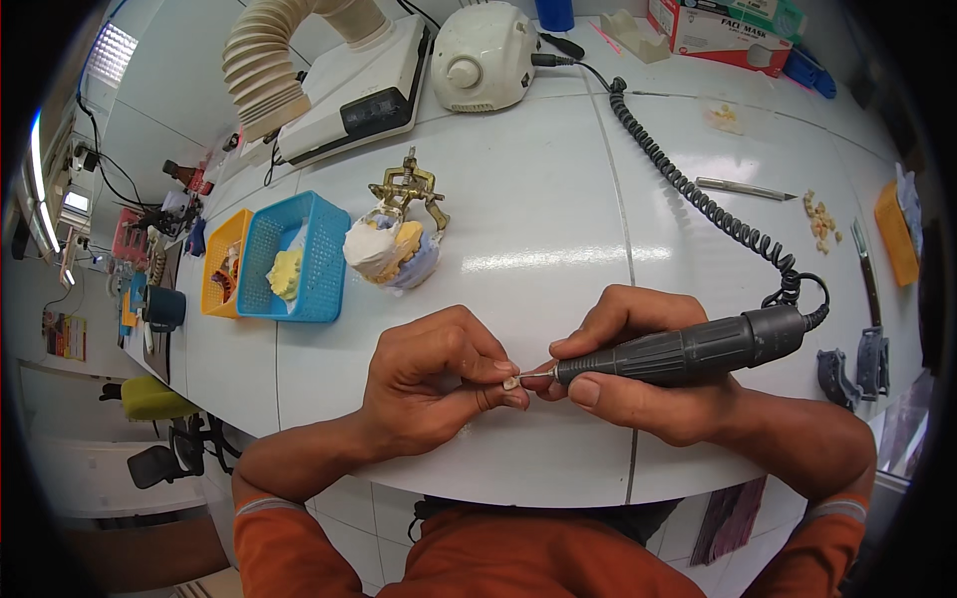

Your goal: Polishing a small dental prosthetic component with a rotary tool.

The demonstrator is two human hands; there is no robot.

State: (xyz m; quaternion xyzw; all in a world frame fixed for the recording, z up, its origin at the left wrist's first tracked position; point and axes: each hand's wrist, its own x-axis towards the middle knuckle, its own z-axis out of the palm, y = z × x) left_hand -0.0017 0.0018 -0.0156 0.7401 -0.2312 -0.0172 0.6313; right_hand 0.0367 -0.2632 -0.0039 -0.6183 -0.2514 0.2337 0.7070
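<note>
My left hand [431, 377] pinches a small cream-coloured dental crown [511, 383] between thumb and fingertips, low over the table. A black rotary handpiece [688, 351] lies across my right hand [666, 411], whose fingers are wrapped round its body. Its thin metal bur [533, 375] points left and appears to touch the crown. The fingertips of both hands nearly meet there. From the handpiece's rear end, a coiled black cord [688, 184] runs to a white control unit [483, 58] at the back.
Left of centre, a brass articulator [409, 189] carries a plaster dental model [374, 249]. Beside it stand a blue basket [334, 269] and a yellow basket [216, 264]. A pointed metal tool [746, 187], several small yellowish pieces [820, 221] and a knife [867, 269] lie right.
</note>
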